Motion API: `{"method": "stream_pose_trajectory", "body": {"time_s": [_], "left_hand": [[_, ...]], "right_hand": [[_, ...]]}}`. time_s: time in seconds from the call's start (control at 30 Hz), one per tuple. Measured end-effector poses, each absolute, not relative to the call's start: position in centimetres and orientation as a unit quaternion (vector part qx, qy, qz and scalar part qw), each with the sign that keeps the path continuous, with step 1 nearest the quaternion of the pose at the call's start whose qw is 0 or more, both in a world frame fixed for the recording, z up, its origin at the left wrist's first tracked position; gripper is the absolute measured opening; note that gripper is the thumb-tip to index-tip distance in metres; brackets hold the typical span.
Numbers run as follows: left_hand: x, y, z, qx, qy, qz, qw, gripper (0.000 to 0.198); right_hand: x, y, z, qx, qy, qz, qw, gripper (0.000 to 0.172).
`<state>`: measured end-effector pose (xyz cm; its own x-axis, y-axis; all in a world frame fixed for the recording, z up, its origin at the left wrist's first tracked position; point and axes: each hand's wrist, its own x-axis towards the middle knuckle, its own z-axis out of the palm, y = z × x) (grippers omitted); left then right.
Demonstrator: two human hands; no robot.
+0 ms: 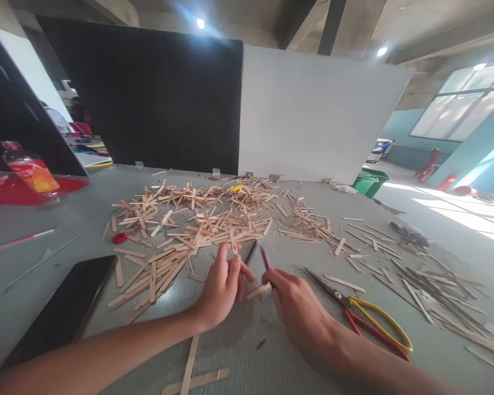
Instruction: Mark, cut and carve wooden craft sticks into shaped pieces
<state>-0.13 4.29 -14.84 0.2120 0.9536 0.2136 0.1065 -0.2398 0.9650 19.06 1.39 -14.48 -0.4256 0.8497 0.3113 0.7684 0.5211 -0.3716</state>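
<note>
My left hand (pixel 222 282) pinches a short wooden craft stick (pixel 233 240) upright between thumb and forefinger, with the other fingers loosely curled. Closed around a thin purple pen-shaped tool (pixel 264 258) is my right hand (pixel 294 302); the tool's kind is not clear. Another craft stick (pixel 258 292) lies by the right fingers; whether they touch it I cannot tell. Between the hands a dark slim rod (pixel 252 252) slants, partly behind the left fingers. Scissors with one yellow and one red handle (pixel 346 302) rest on the table to the right of my right hand.
A broad heap of craft sticks (pixel 214 219) covers the middle of the grey table (pixel 148 334). A black phone-like slab (pixel 66 307) lies at left, near a red cap (pixel 119 238) and a drink bottle (pixel 33 173). Thin split strips (pixel 448 296) are scattered at right.
</note>
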Motion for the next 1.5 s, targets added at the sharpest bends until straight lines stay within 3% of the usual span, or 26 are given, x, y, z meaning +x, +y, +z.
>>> {"method": "stream_pose_trajectory", "body": {"time_s": [0.1, 0.2, 0.3, 0.43, 0.57, 0.6, 0.83, 1.03, 1.17, 1.5], "left_hand": [[0.0, 4.2, -15.1, 0.645, 0.409, 0.444, 0.469, 0.034], [-0.1, 4.1, -15.3, 0.662, 0.397, 0.416, 0.481, 0.036], [-0.3, 4.0, -15.3, 0.686, 0.381, 0.385, 0.487, 0.036], [-0.4, 4.2, -15.2, 0.715, 0.369, 0.349, 0.481, 0.032], [-0.4, 4.4, -15.3, 0.731, 0.368, 0.319, 0.477, 0.024], [-0.4, 4.5, -15.4, 0.734, 0.368, 0.311, 0.478, 0.022], [-0.6, 4.5, -15.1, 0.753, 0.364, 0.27, 0.477, 0.03], [-0.5, 4.6, -15.3, 0.759, 0.367, 0.267, 0.467, 0.029], [-0.5, 4.5, -15.4, 0.761, 0.368, 0.265, 0.465, 0.026], [-0.5, 4.2, -15.2, 0.773, 0.367, 0.262, 0.446, 0.028]], "right_hand": [[19.2, 2.1, -15.2, -0.468, -0.77, 0.088, 0.424, 0.035], [19.4, 1.7, -15.4, -0.45, -0.744, 0.068, 0.489, 0.01], [19.8, 0.8, -15.4, -0.398, -0.765, 0.109, 0.494, 0.009], [20.1, 0.2, -15.6, -0.389, -0.732, 0.201, 0.522, 0.038], [20.3, 0.7, -15.9, -0.399, -0.719, 0.23, 0.52, 0.007], [20.4, 0.9, -15.9, -0.4, -0.72, 0.231, 0.517, 0.006], [21.3, 1.4, -16.1, -0.378, -0.734, 0.255, 0.503, 0.04], [20.8, 1.4, -15.8, -0.413, -0.734, 0.216, 0.494, 0.012], [20.7, 1.4, -15.8, -0.391, -0.743, 0.24, 0.487, 0.021], [20.8, 1.5, -16.9, -0.362, -0.76, 0.236, 0.485, 0.021]]}}
